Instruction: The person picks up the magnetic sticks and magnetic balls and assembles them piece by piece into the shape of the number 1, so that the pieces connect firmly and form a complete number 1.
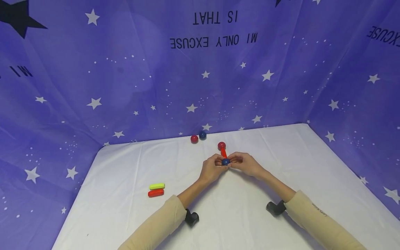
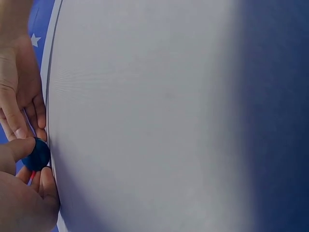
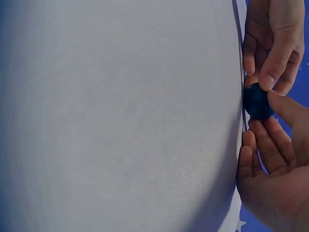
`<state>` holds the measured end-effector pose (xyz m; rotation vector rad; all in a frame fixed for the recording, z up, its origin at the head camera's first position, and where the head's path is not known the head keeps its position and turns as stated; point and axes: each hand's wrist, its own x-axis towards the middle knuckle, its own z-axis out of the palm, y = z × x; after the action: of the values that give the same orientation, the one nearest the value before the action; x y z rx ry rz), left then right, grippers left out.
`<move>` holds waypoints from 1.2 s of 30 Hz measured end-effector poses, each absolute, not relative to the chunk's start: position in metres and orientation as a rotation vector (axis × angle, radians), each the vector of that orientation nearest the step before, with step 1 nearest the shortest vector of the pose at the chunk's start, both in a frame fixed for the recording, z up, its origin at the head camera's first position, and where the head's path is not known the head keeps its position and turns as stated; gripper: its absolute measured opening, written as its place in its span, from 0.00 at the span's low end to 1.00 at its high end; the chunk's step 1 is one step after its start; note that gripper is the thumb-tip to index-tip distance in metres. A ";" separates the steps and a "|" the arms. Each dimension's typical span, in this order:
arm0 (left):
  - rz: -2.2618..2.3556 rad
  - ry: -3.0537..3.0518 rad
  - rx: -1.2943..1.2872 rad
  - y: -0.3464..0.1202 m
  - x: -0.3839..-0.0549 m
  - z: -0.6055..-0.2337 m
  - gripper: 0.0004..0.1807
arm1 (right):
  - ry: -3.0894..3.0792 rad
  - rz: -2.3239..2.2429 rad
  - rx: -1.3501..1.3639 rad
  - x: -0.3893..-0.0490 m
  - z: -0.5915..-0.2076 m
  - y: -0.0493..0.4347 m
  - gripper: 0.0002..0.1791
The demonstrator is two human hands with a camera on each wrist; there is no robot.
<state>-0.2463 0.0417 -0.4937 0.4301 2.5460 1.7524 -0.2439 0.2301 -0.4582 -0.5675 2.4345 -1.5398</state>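
Observation:
A dark blue ball [image 1: 225, 162] sits between my two hands over the white table. My left hand [image 1: 214, 169] pinches it from the left side, thumb on the near face. From the right, my right hand [image 1: 246, 164] pinches the same ball, its thumb close to the other thumb. A red rod [image 1: 223, 152] runs from behind the blue ball to a red ball [image 1: 221, 145], in line with it. In the left wrist view a sliver of red shows by the left fingers, under the blue ball [image 2: 36, 154]. Fingers hide the join between rod and blue ball.
Another red ball [image 1: 194, 139] and a blue ball [image 1: 202, 135] lie at the table's back edge, by the starred purple cloth [image 1: 175, 86]. On the left, a yellow-green rod [image 1: 157, 186] lies beside a red rod [image 1: 156, 192]. Black wrist devices [image 1: 276, 208] stick out under both sleeves.

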 end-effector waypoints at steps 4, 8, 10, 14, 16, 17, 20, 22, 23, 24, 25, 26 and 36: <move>1.726 2.550 0.444 0.037 -0.244 -0.490 0.18 | 2.429 -1.553 -0.577 -0.241 -0.456 0.227 0.14; 1.706 2.524 0.429 0.025 -0.238 -0.482 0.22 | 2.424 -1.555 -0.566 -0.242 -0.458 0.226 0.14; 1.691 2.520 0.444 0.016 -0.235 -0.478 0.23 | 2.440 -1.543 -0.560 -0.246 -0.465 0.227 0.14; 1.667 2.529 0.540 -0.009 -0.227 -0.468 0.22 | 2.495 -1.508 -0.545 -0.256 -0.482 0.230 0.14; 1.657 2.545 0.594 -0.023 -0.221 -0.462 0.21 | 2.518 -1.489 -0.529 -0.259 -0.489 0.232 0.15; 1.655 2.554 0.609 -0.031 -0.218 -0.458 0.20 | 2.525 -1.480 -0.525 -0.260 -0.490 0.233 0.15; 1.642 2.600 0.606 -0.057 -0.208 -0.448 0.19 | 2.524 -1.472 -0.524 -0.261 -0.492 0.234 0.16; 1.622 2.648 0.577 -0.075 -0.202 -0.443 0.18 | 2.520 -1.472 -0.529 -0.262 -0.492 0.235 0.16; 1.611 2.670 0.560 -0.084 -0.198 -0.441 0.18 | 2.522 -1.472 -0.529 -0.262 -0.492 0.236 0.15; 1.600 2.691 0.545 -0.093 -0.195 -0.439 0.17 | 2.524 -1.473 -0.530 -0.262 -0.492 0.237 0.15; 1.585 2.710 0.533 -0.102 -0.193 -0.439 0.17 | 2.529 -1.470 -0.530 -0.262 -0.492 0.238 0.15; 1.565 2.729 0.525 -0.110 -0.190 -0.439 0.17 | 2.534 -1.468 -0.518 -0.262 -0.493 0.239 0.15; 1.328 2.870 0.371 -0.180 -0.161 -0.451 0.14 | 2.504 -1.464 -0.526 -0.251 -0.471 0.231 0.15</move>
<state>-0.1608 -0.1804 -0.4511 0.3714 2.8703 1.3279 -0.2513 0.2312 -0.4710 -0.5262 2.5041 -1.4637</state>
